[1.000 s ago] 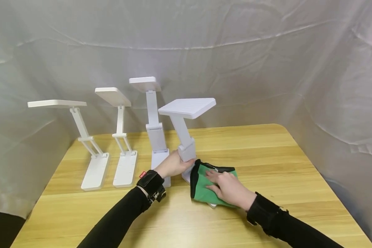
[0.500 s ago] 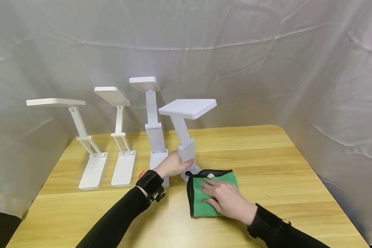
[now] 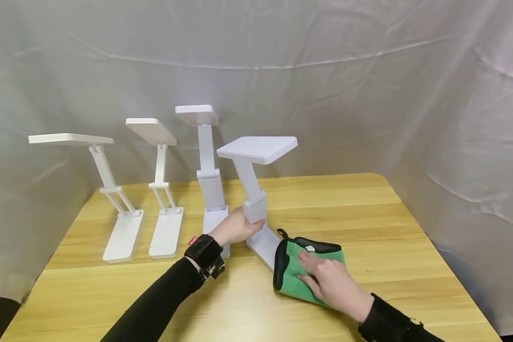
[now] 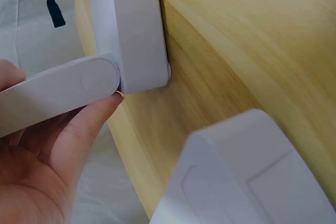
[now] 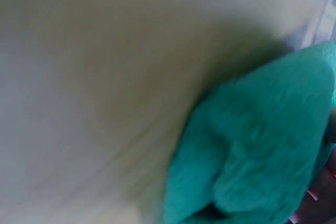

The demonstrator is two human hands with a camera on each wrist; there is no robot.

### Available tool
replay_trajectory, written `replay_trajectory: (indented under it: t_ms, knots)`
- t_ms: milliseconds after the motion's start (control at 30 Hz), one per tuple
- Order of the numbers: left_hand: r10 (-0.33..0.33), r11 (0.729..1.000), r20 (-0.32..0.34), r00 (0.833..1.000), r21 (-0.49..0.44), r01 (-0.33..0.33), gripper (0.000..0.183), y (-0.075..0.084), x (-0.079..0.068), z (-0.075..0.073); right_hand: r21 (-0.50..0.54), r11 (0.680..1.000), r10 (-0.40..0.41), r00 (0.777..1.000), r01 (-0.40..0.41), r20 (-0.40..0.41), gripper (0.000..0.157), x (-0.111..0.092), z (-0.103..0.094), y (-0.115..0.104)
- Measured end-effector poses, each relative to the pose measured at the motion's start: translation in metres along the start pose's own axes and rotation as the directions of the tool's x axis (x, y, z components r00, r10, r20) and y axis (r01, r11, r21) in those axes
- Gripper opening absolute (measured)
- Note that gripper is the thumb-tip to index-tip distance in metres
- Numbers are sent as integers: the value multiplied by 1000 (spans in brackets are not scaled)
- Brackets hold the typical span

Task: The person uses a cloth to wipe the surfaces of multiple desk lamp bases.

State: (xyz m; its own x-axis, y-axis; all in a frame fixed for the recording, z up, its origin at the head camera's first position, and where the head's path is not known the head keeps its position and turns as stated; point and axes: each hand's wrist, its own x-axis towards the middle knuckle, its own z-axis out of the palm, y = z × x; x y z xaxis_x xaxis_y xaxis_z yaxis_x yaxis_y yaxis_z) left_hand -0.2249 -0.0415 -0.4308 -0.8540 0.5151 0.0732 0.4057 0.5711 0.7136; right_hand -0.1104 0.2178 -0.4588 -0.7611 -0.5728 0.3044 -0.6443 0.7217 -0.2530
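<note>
In the head view my left hand grips the lower arm of a white folding desk lamp, thumb on its near side. The left wrist view shows the thumb and fingers on either side of that arm, close to the hinge at the lamp's base. A green cloth with black edging and a small loop covers the front end of the base. Flat across the cloth rests my right hand, fingers extended and thumb spread. The right wrist view has the cloth bunched, with a few fingers at its edge.
Left of the held lamp stand three more white desk lamps, unfolded: the nearest, a middle one and the far left one. All share a wooden table. A grey fabric curtain surrounds its back and sides.
My right hand and the cloth moved toward me, then rightward, uncovering more of the lamp's base. My left hand keeps its hold on the lamp. The whole view shifted slightly.
</note>
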Motion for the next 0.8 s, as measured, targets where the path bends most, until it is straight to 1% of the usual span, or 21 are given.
replay_trajectory:
  t_ms: [67, 133, 200, 267, 333, 400, 467, 567, 633, 700, 800]
  knots:
    - [-4, 1000, -1, 1000, -3, 4, 47, 0, -1, -1, -23, 999, -41, 999, 41, 12, 39, 2, 1, -7]
    - [-5, 1000, 1, 1000, -3, 5, 48, 0, -1, -1, -23, 997, -77, 997, 78, 30, 38, 11, 3, -12]
    - [-13, 1000, 5, 1000, -7, 13, 49, -1, -1, 0, -12, 995, -94, 995, 95, 36, 37, 23, 7, -13]
    - [-11, 1000, 6, 1000, -13, 11, 51, 0, -1, 1, 4, 997, -78, 996, 78, 39, 36, 33, 10, -10]
    - [-14, 1000, 0, 1000, -19, 14, 51, 0, 0, 3, 24, 999, -45, 998, 44, 33, 34, 39, 12, -4]
    - [-10, 1000, -4, 1000, -20, 10, 51, 1, 1, 4, 41, 999, 0, 1000, -1, 24, 34, 37, 11, 4]
    - [-9, 1000, -6, 1000, -13, 9, 50, 0, 1, 5, 58, 998, 37, 999, -38, 14, 35, 30, 9, 9]
    - [-7, 1000, -5, 1000, 5, 8, 49, -1, 1, 3, 46, 997, 57, 998, -57, -14, 39, 14, 5, 11]
    - [-11, 1000, -4, 1000, 8, 11, 49, -1, 1, 2, 28, 999, 35, 999, -34, -27, 39, 6, 2, 8]
    - [-13, 1000, -4, 1000, 5, 13, 49, -1, 0, 1, 1, 1000, -7, 1000, 7, -23, 37, 1, 0, 3]
    - [-7, 1000, 3, 1000, -7, 7, 49, 1, 1, 2, -22, 996, -82, 997, 82, 13, 35, 3, -1, -6]
